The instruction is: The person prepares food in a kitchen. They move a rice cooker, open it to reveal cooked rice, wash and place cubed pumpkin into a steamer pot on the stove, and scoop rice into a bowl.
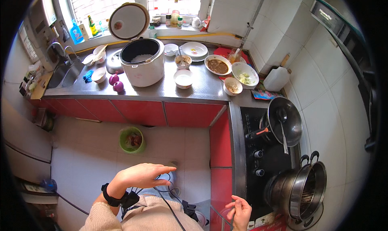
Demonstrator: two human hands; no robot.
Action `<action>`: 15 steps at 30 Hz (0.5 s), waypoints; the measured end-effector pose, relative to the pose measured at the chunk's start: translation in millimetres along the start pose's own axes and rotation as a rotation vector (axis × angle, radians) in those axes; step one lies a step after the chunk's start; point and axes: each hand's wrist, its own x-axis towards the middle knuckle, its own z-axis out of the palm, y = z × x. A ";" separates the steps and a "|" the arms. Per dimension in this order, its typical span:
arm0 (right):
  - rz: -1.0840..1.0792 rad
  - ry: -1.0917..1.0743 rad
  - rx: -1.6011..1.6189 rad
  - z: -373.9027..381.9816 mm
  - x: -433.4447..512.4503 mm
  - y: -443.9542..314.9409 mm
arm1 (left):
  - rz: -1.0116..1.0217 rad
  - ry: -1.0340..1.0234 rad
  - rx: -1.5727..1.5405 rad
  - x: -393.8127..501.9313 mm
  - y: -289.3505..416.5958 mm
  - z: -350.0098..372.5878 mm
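Note:
My left hand [145, 175] is raised in front of my body with fingers extended and thumb apart, holding nothing. A black band [113, 197] wraps that wrist. Low on the right, my right hand [242, 212] hovers by the front edge of the black gas stove [271, 159], its fingers loosely curled; I see nothing in it. Nearest to it is a stacked metal steamer pot [280, 190], its open upper tier [323, 182] with dark handles. Farther back on the stove, a wok [292, 131] leans tilted with a metal ladle [283, 131] inside.
Along the steel counter [145, 93] stand an open rice cooker [144, 72] with rice, two red onions [118, 86], a white bowl [183, 79], a bowl of brown sauce [217, 66] and a bowl of chopped greens [245, 76]. A green bin [122, 141] sits on the floor. Cables [169, 205] hang before me.

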 end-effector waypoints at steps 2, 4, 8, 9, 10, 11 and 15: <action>-0.078 0.003 0.100 14.7 14.4 1.0 | -0.023 0.005 -0.012 -6.9 -11.3 -9.3; -0.188 0.107 0.110 43.0 35.7 0.8 | -0.031 0.038 -0.031 -12.6 -26.3 -21.3; -0.194 -0.011 0.188 110.3 95.1 -22.1 | -0.085 0.133 -0.114 -26.9 -70.9 -53.5; -0.170 -0.052 0.165 129.7 113.9 -31.4 | -0.103 0.154 -0.135 -30.4 -84.8 -64.3; -0.152 -0.099 0.157 150.2 130.4 -40.3 | -0.168 0.172 -0.172 -33.5 -98.4 -75.6; -0.139 -0.142 0.147 171.5 147.7 -50.2 | -0.184 0.223 -0.181 -37.2 -112.0 -88.3; -0.085 -0.264 0.151 248.9 215.1 -90.9 | -0.283 0.360 -0.239 -48.7 -158.8 -140.5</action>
